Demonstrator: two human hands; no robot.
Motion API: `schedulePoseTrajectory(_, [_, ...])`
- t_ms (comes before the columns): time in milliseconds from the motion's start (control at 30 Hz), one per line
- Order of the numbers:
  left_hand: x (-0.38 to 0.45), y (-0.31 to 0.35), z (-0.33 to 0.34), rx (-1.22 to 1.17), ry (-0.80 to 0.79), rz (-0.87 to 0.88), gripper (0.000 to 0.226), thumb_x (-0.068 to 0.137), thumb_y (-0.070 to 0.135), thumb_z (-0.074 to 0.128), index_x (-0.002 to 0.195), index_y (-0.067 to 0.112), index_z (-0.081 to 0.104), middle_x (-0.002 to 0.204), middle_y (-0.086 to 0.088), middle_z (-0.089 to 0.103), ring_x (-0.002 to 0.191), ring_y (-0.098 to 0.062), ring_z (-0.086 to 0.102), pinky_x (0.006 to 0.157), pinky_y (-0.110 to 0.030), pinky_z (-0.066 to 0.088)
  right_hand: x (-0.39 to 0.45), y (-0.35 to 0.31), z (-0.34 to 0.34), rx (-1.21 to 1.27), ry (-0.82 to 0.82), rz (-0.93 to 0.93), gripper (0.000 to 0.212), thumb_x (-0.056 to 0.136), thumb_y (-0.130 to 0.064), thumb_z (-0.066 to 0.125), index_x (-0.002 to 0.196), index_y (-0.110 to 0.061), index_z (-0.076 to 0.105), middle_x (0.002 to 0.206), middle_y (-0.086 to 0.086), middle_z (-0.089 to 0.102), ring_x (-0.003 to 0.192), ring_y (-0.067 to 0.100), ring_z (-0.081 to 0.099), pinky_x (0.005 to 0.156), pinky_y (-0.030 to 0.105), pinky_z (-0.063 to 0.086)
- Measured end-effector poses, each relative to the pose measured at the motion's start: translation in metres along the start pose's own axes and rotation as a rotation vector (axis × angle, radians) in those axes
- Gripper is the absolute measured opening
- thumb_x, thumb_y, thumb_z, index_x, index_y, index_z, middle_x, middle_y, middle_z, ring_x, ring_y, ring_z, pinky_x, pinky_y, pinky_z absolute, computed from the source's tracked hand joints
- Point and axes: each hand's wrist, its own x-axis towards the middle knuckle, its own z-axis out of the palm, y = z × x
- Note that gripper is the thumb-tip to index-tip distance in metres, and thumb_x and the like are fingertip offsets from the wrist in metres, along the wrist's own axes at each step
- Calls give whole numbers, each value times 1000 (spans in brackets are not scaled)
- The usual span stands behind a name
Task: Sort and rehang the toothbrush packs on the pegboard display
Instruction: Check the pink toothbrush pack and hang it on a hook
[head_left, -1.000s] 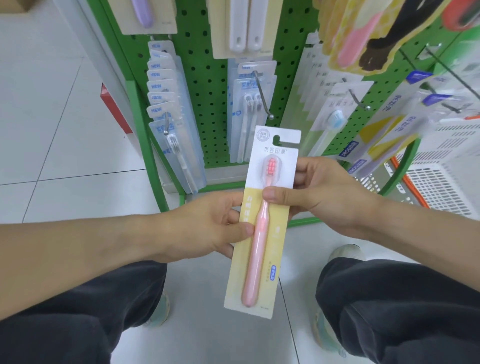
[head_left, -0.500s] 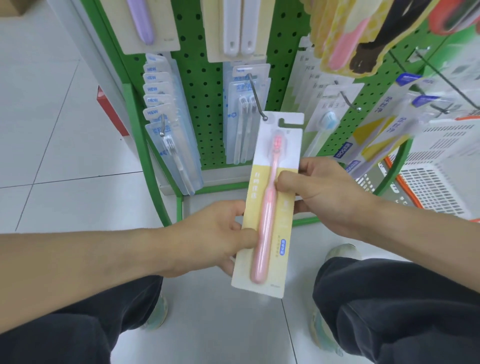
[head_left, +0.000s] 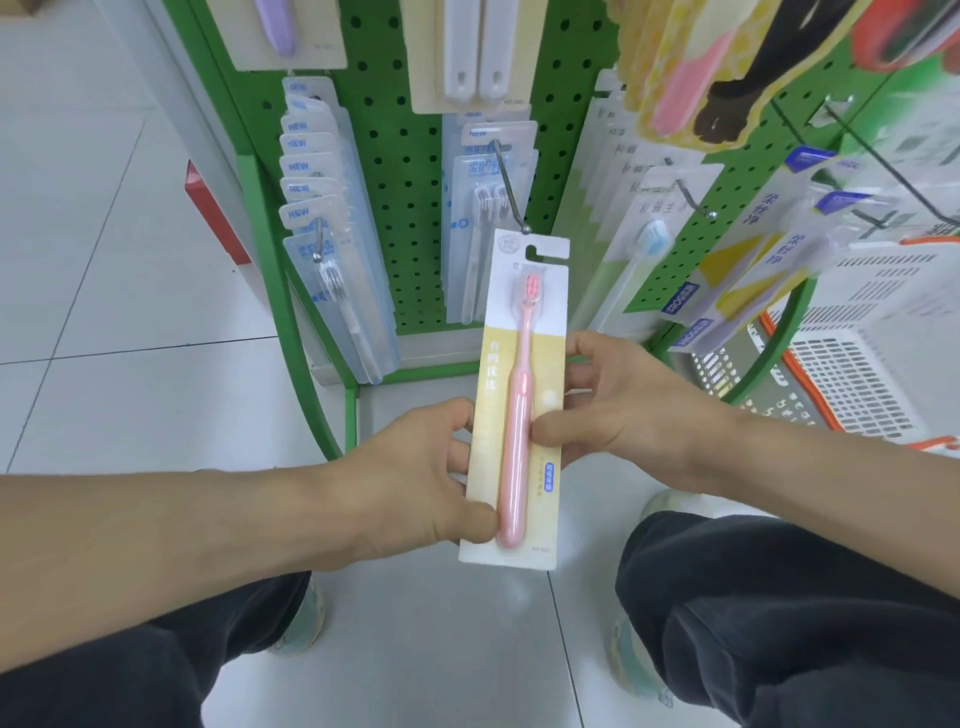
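Observation:
I hold a pink toothbrush pack (head_left: 519, 395) with a white and yellow card upright in front of the green pegboard (head_left: 405, 171). My left hand (head_left: 415, 483) grips its lower left edge, thumb near the handle's bottom. My right hand (head_left: 628, 410) pinches its right side at mid-height. The card's hang slot sits just below and right of the tip of the middle metal peg (head_left: 511, 195), which carries clear two-brush packs (head_left: 478, 218). To the left hang several clear "NEW" packs (head_left: 322, 218), and to the right a blue-brush pack (head_left: 649, 244).
A white perforated basket with orange trim (head_left: 862, 364) stands at the right behind the green frame (head_left: 779, 338). Yellow and blue packs (head_left: 748, 270) hang on the angled right panel. A red box (head_left: 213, 218) sits on the tiled floor at left. My knees fill the bottom.
Both hands raised the pink pack toward the middle peg and turned it more upright. My left hand slid down to the card's lower edge.

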Motion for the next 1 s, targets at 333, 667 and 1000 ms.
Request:
schedulePoseTrajectory(333, [0, 2, -1, -43, 61, -18, 20, 95, 0, 59, 105, 16, 65, 77, 3, 77, 74, -16, 76, 62, -31, 62, -6, 9, 12, -256, -285, 130, 32, 79, 9, 75, 103, -13, 74, 97, 21, 73, 73, 30, 69, 60, 30, 59])
schedulePoseTrajectory(667, [4, 9, -18, -14, 258, 91, 14, 96, 31, 64, 94, 18, 60, 73, 0, 77, 61, -18, 74, 54, -33, 62, -8, 12, 9, -404, -561, 128, 21, 95, -16, 72, 111, -4, 70, 97, 20, 75, 79, 27, 75, 82, 42, 63])
schedulePoseTrajectory(1000, [4, 7, -16, 45, 334, 38, 44, 78, 37, 82, 106, 21, 52, 95, -1, 68, 68, -16, 75, 58, -40, 63, 0, 7, 7, -304, -265, -28, 10, 97, -12, 68, 101, -3, 66, 83, 24, 70, 73, 41, 74, 68, 44, 65])
